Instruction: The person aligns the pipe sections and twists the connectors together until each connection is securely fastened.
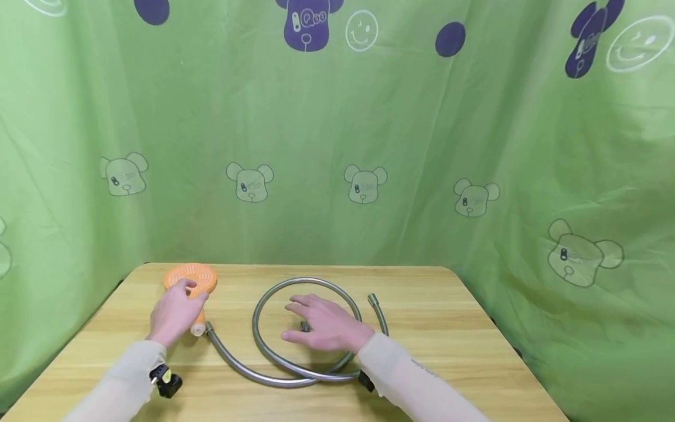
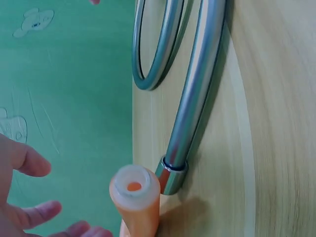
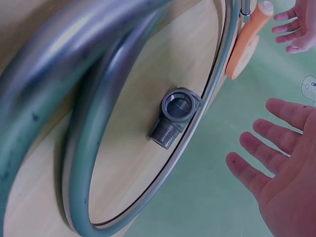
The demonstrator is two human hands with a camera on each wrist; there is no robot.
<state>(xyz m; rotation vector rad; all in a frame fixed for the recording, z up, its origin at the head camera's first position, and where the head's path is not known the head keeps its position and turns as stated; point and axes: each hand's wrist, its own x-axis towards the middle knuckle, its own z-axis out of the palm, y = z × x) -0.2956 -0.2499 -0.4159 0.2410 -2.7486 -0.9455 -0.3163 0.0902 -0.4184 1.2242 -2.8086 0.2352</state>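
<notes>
An orange shower head [image 1: 186,271] lies face up at the table's far left, its handle toward me. My left hand [image 1: 178,310] is over it, fingers bent loosely; in the left wrist view those fingers are spread beside the handle [image 2: 140,217], gripping nothing. The handle's whitish open end is right by one metal end fitting of a silver shower hose [image 2: 190,98]. The hose lies coiled in a loop mid-table. Above that loop, my right hand [image 1: 324,322] is spread and holds nothing. Under it, inside the loop, sits a dark metal threaded fitting [image 3: 177,106] with a round opening.
The hose's other end [image 1: 373,299] points away from me, right of the loop. A green curtain [image 1: 316,228] with printed bears stands behind the wooden table [image 1: 453,351] and along its sides. Each wrist carries a small black camera [image 1: 167,382].
</notes>
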